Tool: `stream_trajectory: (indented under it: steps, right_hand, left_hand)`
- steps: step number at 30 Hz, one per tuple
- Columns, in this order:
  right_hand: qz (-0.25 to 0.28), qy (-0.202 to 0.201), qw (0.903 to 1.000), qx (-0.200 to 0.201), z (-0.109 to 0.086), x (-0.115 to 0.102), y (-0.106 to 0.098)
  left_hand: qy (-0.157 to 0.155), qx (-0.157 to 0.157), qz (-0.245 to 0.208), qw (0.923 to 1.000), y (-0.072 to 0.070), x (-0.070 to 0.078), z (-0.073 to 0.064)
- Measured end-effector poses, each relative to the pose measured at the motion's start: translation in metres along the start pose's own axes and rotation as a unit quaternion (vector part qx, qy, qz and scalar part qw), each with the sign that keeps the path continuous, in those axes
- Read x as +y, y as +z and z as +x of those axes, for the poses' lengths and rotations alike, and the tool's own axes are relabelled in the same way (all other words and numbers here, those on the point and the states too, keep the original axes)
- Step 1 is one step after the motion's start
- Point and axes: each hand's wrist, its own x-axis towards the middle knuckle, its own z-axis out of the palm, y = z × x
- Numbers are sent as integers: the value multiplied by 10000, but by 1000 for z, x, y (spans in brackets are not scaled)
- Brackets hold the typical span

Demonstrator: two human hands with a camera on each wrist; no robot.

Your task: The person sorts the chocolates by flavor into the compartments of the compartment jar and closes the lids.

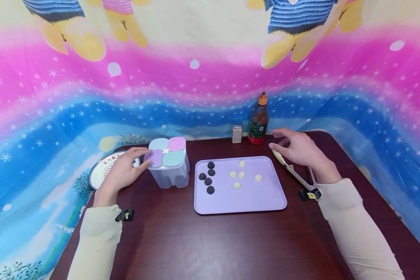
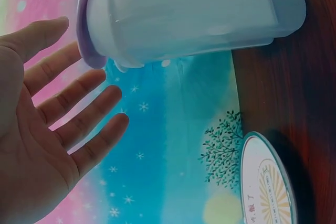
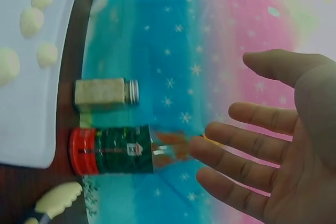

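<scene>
downward head view, close sideways wrist views

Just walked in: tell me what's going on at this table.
A person has the left hand at the purple lid of a clear container, fingers extended; whether it touches the lid is hard to tell. The right hand is open and holds nothing, near the sauce bottle and the tongs. Between the hands, five dark pieces and five pale pieces lie on a lilac tray.
</scene>
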Motion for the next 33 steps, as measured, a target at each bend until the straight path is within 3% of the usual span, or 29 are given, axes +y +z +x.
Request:
stream_trajectory:
  steps: [6,13,23,33]
  right_hand:
    - [320,-103,9994,-120,4,-8,12]
    - [347,-187,9991,-127,9,-23,24]
    - [703,-701,9949,-184,17,-41,43]
    - [993,-972,9902,-137,27,-66,62]
  left_hand:
    - [-34,-53,-92,9999,6,1,0]
    - [-123,-49,-102,9999,11,1,1]
    - [-169,-94,-222,9996,15,3,1]
    - [-248,-78,-287,9992,17,2,1]
